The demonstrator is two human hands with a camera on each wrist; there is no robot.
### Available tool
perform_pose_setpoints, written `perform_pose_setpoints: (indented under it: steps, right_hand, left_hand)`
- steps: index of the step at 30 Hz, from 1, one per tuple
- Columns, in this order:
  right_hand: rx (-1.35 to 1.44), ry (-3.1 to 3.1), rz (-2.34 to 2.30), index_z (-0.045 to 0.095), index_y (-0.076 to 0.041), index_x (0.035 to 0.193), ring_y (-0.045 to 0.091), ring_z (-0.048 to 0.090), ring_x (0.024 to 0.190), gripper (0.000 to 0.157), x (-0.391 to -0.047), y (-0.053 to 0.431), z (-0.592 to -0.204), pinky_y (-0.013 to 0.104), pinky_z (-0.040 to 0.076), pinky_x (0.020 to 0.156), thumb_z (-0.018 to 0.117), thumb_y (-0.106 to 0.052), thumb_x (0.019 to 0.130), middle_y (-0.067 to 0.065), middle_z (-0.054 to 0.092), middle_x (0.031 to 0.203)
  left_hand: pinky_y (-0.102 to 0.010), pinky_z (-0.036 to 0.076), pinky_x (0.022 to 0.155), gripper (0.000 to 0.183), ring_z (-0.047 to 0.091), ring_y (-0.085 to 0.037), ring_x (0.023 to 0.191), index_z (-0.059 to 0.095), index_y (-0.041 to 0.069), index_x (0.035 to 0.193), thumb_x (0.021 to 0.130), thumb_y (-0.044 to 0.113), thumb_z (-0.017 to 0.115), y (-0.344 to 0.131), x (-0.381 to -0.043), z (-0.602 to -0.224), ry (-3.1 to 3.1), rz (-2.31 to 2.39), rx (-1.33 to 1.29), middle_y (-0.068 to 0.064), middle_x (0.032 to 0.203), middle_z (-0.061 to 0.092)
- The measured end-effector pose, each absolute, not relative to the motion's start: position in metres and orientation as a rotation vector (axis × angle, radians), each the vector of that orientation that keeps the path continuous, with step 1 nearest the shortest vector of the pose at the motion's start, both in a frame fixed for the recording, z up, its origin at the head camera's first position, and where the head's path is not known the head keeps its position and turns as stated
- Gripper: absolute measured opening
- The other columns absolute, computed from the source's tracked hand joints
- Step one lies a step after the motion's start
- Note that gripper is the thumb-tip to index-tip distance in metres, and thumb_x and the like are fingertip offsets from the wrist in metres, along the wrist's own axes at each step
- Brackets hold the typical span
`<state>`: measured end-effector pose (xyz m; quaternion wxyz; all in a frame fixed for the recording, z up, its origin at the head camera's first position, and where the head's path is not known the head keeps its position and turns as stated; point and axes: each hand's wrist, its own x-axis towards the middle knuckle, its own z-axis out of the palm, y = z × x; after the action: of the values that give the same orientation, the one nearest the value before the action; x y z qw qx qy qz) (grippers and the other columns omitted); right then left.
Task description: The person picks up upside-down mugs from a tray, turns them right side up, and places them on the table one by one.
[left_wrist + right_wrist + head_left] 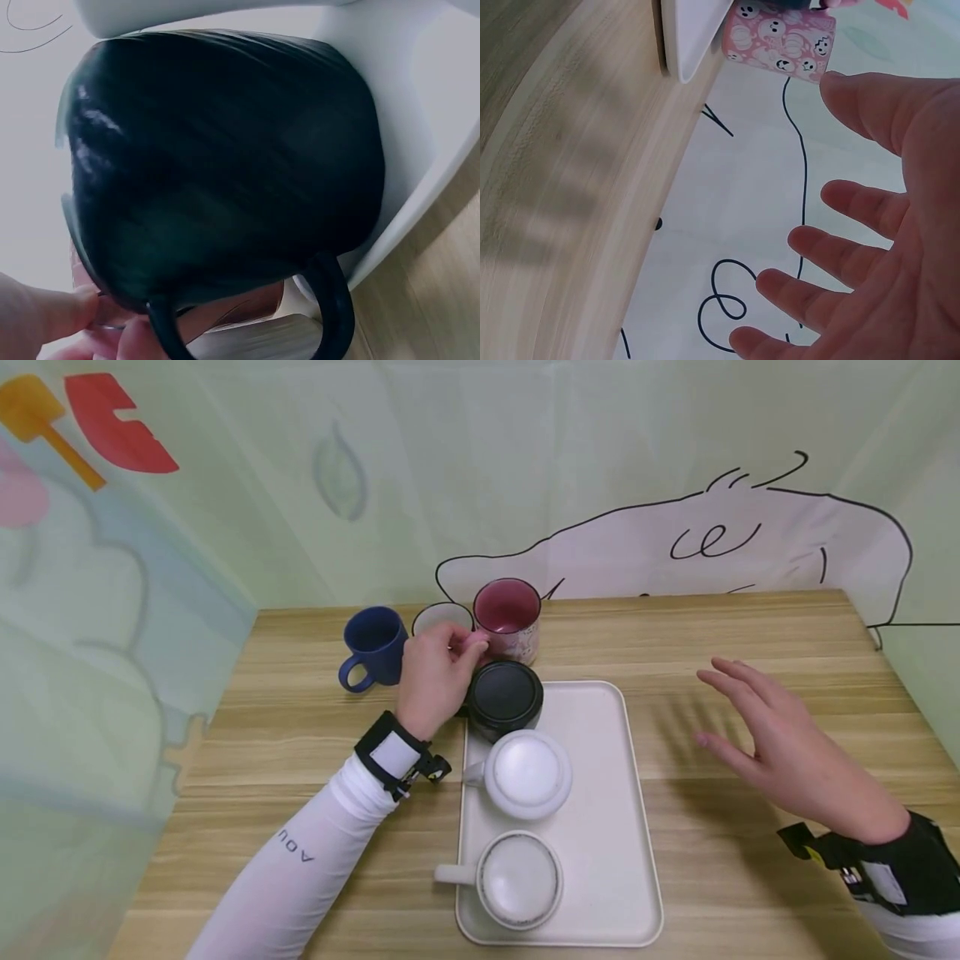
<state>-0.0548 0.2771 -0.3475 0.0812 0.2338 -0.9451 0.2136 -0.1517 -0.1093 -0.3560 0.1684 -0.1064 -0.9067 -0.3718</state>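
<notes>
My left hand (435, 675) pinches the handle of a pink mug (525, 646), which is upright behind the tray. Pale pumpkins and faces cover the mug's outside in the right wrist view. Just in front, a black mug (506, 693) sits upside down at the tray's back left corner. It fills most of the left wrist view, with my left fingers (56, 311) beside its rim. A white cup (444, 614) is partly hidden behind my left hand, and a blue mug (375, 642) stands upright to its left. Right of the tray, my right hand (787, 743) hovers with fingers spread, holding nothing.
The pale tray (600, 860) lies on the wooden table (720, 893). Two more mugs rest upside down on it, a white mug (528, 774) and an off-white mug (519, 878), handles pointing left. A printed curtain (600, 468) hangs behind the table's back edge.
</notes>
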Motion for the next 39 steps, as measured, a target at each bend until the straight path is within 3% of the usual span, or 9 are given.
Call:
perform_pose_setpoints:
  steps: [20, 29, 39]
  right_hand:
    - [0.729, -2.81, 0.629, 0.043, -0.007, 0.149, 0.048, 0.035, 0.136, 0.078, -0.054, 0.276, -0.35, 0.066, 0.028, 0.105, 0.08, -0.025, 0.083, 0.023, 0.036, 0.152]
    - [0.725, -2.842, 0.637, 0.041, -0.01, 0.151, 0.047, 0.033, 0.137, 0.079, -0.054, 0.275, -0.352, 0.066, 0.027, 0.105, 0.08, -0.027, 0.084, 0.021, 0.035, 0.153]
    - [0.748, -2.835, 0.623, 0.04, -0.01, 0.152, 0.046, 0.034, 0.137, 0.08, -0.05, 0.274, -0.352, 0.064, 0.026, 0.108, 0.08, -0.026, 0.084, 0.022, 0.035, 0.153]
  left_hand:
    - [-0.029, 0.048, 0.058, 0.028, 0.057, -0.018, 0.069, 0.072, 0.005, 0.099, 0.092, 0.031, 0.071, -0.107, -0.151, -0.358, -2.648, -1.013, -0.253, -0.005, 0.082, 0.067]
    - [-0.027, 0.05, 0.064, 0.027, 0.059, -0.016, 0.075, 0.072, 0.005, 0.106, 0.093, 0.029, 0.071, -0.109, -0.149, -0.351, -2.701, -0.979, -0.255, -0.006, 0.092, 0.069]
    - [-0.029, 0.046, 0.061, 0.03, 0.054, -0.016, 0.073, 0.07, 0.004, 0.114, 0.09, 0.021, 0.075, -0.118, -0.127, -0.337, -2.605, -0.886, -0.367, -0.007, 0.101, 0.065]
